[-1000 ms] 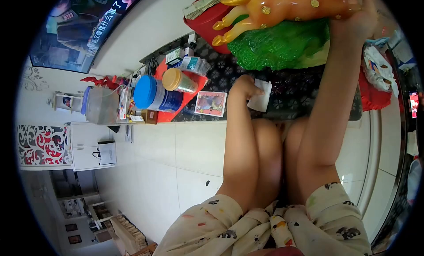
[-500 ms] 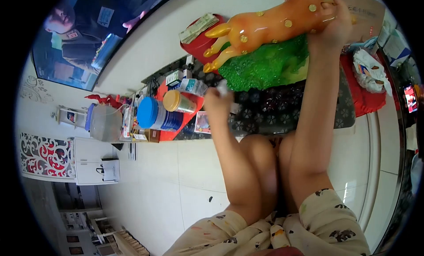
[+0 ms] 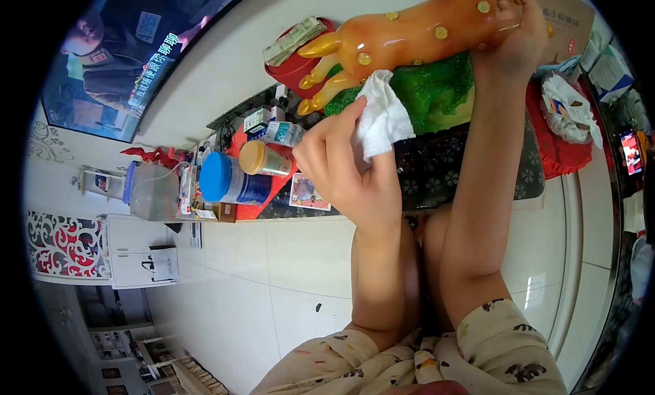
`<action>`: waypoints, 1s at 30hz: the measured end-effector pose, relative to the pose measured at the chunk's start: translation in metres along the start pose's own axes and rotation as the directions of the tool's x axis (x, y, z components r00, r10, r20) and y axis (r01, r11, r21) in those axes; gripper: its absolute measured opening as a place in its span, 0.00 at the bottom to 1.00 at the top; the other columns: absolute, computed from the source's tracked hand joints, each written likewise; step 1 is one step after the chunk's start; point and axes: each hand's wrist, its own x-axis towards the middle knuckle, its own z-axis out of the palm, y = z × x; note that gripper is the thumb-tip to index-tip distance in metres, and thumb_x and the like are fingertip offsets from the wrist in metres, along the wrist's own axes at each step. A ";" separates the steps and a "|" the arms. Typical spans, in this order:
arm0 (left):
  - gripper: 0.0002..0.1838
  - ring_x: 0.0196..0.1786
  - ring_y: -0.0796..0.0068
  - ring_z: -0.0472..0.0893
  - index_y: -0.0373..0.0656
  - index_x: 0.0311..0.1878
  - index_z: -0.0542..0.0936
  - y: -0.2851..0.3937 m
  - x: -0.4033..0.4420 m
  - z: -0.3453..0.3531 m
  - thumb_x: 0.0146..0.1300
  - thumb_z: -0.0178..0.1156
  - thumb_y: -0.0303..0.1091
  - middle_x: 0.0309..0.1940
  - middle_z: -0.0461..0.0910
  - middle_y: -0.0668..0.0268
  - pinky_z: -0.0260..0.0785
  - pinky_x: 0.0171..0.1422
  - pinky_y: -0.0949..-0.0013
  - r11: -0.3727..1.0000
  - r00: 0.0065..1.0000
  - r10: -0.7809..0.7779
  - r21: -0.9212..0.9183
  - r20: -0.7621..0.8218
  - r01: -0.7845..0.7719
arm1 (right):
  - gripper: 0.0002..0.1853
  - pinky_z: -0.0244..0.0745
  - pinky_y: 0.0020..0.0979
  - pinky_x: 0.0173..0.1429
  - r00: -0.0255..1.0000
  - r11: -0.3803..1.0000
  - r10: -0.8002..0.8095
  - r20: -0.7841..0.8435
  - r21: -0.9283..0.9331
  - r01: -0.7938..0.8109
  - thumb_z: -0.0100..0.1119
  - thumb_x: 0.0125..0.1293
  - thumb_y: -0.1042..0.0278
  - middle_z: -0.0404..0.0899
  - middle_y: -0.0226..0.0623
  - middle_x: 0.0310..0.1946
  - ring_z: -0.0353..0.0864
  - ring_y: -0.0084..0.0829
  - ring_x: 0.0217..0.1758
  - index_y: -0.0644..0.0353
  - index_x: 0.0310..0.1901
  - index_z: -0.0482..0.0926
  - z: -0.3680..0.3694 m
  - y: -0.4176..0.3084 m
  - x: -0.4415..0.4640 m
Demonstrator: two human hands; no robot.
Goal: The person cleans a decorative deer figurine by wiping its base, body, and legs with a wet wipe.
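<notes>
My left hand (image 3: 358, 173) pinches a crumpled white cloth (image 3: 383, 119) between thumb and fingers, raised in front of the green base. My right hand (image 3: 512, 40) is wrapped round the right end of a glossy orange animal figurine (image 3: 409, 33) with gold coin shapes and golden tips. The figurine lies tilted on its side, its golden legs pointing left. Its bumpy green base (image 3: 437, 88) is below the body, partly hidden by the cloth. Beneath lies a dark flower-patterned surface (image 3: 477, 166).
Left of my left hand are a blue-lidded tub (image 3: 217, 178), a yellow-lidded jar (image 3: 263, 158), small boxes (image 3: 256, 122) and a picture card (image 3: 308, 194). A red container (image 3: 297, 71) holds banknote-like bundles. A white plastic bag (image 3: 570, 108) lies on red cloth at right.
My left hand has lifted the white cloth from the dark surface, swung left, then come up close to the green base. The figurine and my right hand have shifted left in view.
</notes>
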 end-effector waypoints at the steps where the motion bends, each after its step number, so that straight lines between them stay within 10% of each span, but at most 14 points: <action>1: 0.16 0.48 0.61 0.74 0.43 0.51 0.88 0.001 0.001 0.000 0.59 0.72 0.27 0.42 0.81 0.63 0.66 0.54 0.62 1.000 1.000 -0.021 -0.023 0.004 0.021 | 0.14 0.85 0.37 0.43 1.000 1.000 -0.011 -0.012 0.001 0.011 0.56 0.74 0.59 0.85 0.42 0.32 0.87 0.38 0.35 0.62 0.39 0.79 0.000 0.000 0.000; 11: 0.19 0.51 0.57 0.74 0.40 0.50 0.87 0.024 0.015 0.006 0.53 0.67 0.20 0.45 0.81 0.60 0.68 0.58 0.59 0.999 0.977 0.021 0.024 0.212 -0.027 | 0.19 0.85 0.37 0.44 0.994 0.999 0.050 0.101 -0.026 -0.048 0.54 0.75 0.57 0.87 0.46 0.36 0.88 0.39 0.37 0.68 0.46 0.80 -0.005 -0.003 0.001; 23: 0.12 0.41 0.52 0.78 0.31 0.41 0.85 0.054 0.062 -0.014 0.65 0.70 0.34 0.35 0.81 0.53 0.71 0.50 0.59 0.993 0.801 0.050 0.055 0.596 -0.103 | 0.23 0.85 0.35 0.47 0.988 0.997 0.069 0.137 -0.051 -0.063 0.52 0.76 0.55 0.88 0.49 0.41 0.89 0.39 0.40 0.72 0.51 0.80 -0.005 -0.003 0.000; 30: 0.09 0.39 0.58 0.78 0.36 0.39 0.84 0.035 0.040 0.001 0.65 0.71 0.33 0.34 0.80 0.59 0.67 0.50 0.58 0.990 0.895 -0.048 -0.097 0.444 0.101 | 0.25 0.86 0.39 0.49 0.979 0.996 0.013 0.205 0.085 -0.031 0.51 0.76 0.53 0.88 0.51 0.42 0.89 0.42 0.41 0.73 0.53 0.79 0.002 -0.003 -0.014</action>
